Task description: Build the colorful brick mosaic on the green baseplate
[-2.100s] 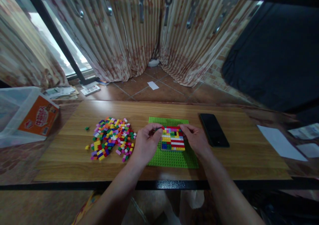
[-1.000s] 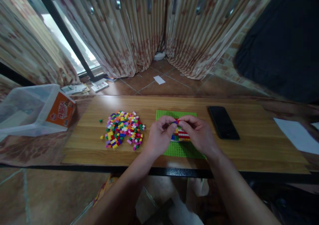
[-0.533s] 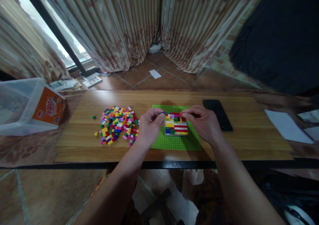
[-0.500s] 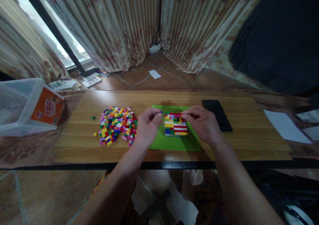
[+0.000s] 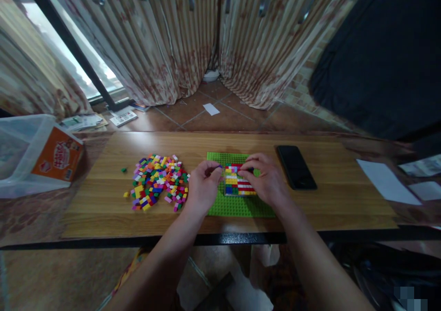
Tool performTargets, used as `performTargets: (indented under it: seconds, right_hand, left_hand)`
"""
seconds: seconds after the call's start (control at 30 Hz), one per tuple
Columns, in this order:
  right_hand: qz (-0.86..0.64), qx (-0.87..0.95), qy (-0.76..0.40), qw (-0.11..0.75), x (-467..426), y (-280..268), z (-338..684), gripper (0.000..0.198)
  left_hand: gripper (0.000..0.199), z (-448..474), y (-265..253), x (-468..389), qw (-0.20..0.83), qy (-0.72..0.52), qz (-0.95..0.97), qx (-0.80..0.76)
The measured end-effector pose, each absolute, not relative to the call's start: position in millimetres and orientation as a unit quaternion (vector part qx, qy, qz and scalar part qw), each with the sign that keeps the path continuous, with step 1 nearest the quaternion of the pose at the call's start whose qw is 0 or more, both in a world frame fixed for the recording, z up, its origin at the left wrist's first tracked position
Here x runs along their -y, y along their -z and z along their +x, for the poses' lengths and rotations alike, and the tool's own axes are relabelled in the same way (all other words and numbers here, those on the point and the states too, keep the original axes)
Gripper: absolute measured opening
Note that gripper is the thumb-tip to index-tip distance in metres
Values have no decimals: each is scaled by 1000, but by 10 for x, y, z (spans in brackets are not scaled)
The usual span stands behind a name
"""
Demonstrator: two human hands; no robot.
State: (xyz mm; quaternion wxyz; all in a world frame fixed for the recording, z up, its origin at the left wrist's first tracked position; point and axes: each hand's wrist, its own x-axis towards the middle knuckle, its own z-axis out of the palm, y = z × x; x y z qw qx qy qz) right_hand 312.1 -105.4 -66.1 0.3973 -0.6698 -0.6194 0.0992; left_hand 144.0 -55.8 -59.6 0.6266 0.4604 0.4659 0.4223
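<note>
My left hand (image 5: 204, 188) is at the left side of the green baseplate (image 5: 237, 208), thumb and fingertips pinched on a small dark blue or purple toy brick (image 5: 221, 166). On the plate sits a block of multicoloured toy bricks (image 5: 231, 181), with yellow, white, red, blue and green pieces in rows. My right hand (image 5: 267, 180) reaches over its right part, fingers closed together at the top rows. What lies between those fingertips is hidden, and the hand covers the block's right edge.
A heap of loose toy bricks (image 5: 160, 180) spreads on the wooden table (image 5: 103, 210) to the left. Beyond the table's left end stands a clear plastic bin (image 5: 20, 164) with an orange label. A black phone (image 5: 296, 167) lies right of the plate; white paper (image 5: 387, 182) is farther right.
My right hand has moved left across the block's top rows, covering more of its right side. The left hand keeps its pinch on the small brick. The camera view has shifted slightly.
</note>
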Motion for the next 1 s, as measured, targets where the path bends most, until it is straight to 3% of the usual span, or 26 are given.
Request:
performTargets:
  seconds: [0.3, 0.43, 0.53, 1.0]
  right_hand:
    - [-688, 548, -171, 444, 1022, 762, 3151, 18]
    - [-697, 459, -306, 458, 1001, 809, 3162, 36]
    - [-669, 423, -383, 476, 985, 811, 3160, 38]
    - [-640, 399, -429, 497, 969, 809, 3123, 41]
  left_hand:
    - [8, 1433, 655, 557, 609, -418, 496, -456]
    - [8, 1428, 678, 554, 600, -420, 511, -450]
    - [8, 1424, 692, 554, 594, -417, 520, -450]
    - [9, 1431, 674, 577, 593, -422, 522, -445]
